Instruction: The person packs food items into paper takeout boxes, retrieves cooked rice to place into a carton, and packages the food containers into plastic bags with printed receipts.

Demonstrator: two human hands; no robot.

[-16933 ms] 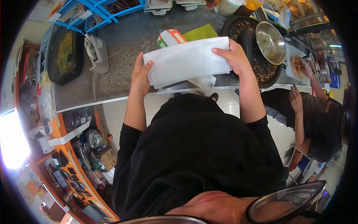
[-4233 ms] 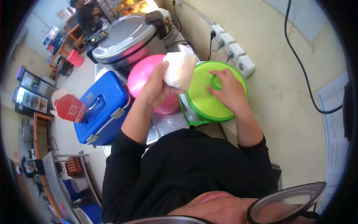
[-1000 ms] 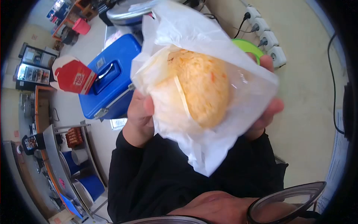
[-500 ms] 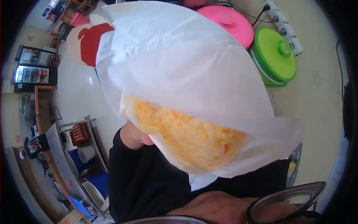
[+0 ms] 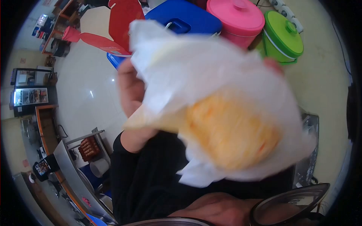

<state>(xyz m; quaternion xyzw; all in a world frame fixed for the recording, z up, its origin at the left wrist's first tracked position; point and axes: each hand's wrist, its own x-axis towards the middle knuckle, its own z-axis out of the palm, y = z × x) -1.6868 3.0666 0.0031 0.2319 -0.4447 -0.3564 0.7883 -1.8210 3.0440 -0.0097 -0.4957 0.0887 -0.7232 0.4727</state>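
White wrapping paper (image 5: 162,64), blurred by motion, is held up close in front of my chest. In its lower fold sits a rounded mound of yellow-orange rice-like food (image 5: 233,132) with small red-orange bits. My left hand (image 5: 132,88) grips the left edge of the paper, fingers curled behind it. Of my right hand (image 5: 274,66) only blurred fingertips show over the paper's upper right edge; the rest is hidden behind the sheet. Just beyond the paper, at the upper left, an open red takeaway box (image 5: 126,22) with a pale inside stands near my left hand.
Past the paper are a blue cooler box (image 5: 200,13), a pink lidded container (image 5: 241,17) and a green one (image 5: 284,35). Power sockets (image 5: 288,13) are behind them. On the left, a metal trolley (image 5: 71,158) stands near a counter, with a glass-door fridge (image 5: 32,96) farther off.
The paper has swung lower and to the right, and the food mound has shifted right with it. My left hand, the red box and the blue cooler now show more.
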